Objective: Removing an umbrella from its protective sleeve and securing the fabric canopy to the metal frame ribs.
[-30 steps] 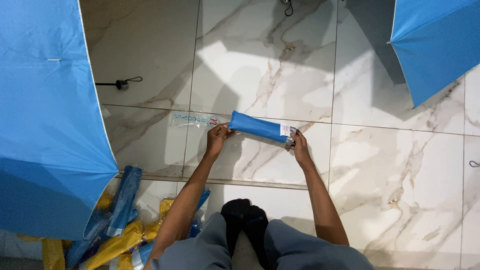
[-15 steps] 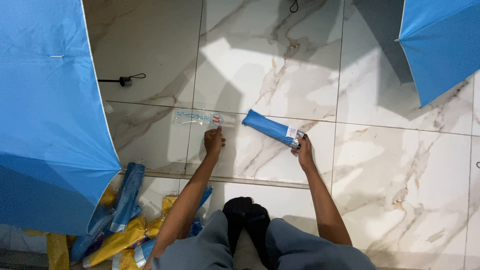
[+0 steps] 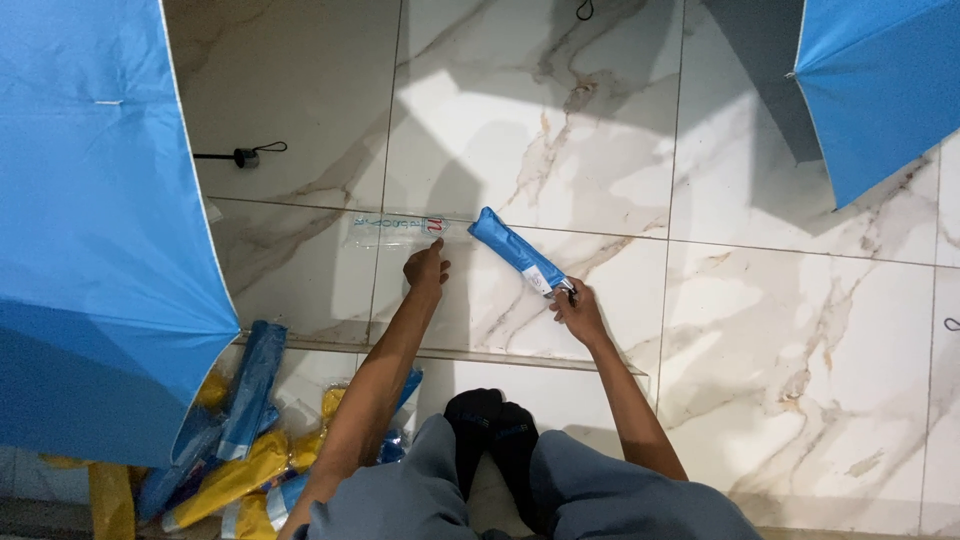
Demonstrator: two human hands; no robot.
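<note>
The right hand (image 3: 578,312) is clamped on the handle end of a folded blue umbrella (image 3: 515,251), which lies slanted on the marble floor (image 3: 780,330) just below a tile seam. The left hand (image 3: 428,268) is loosely curled, fingertips at the edge of a clear plastic sleeve (image 3: 395,229) lying flat on the floor — whether it pinches the plastic I cannot tell. An open blue umbrella (image 3: 95,230) fills the left edge; another (image 3: 885,85) sits in the top right corner. Folded blue and yellow umbrellas (image 3: 235,440) are piled at the bottom left.
</note>
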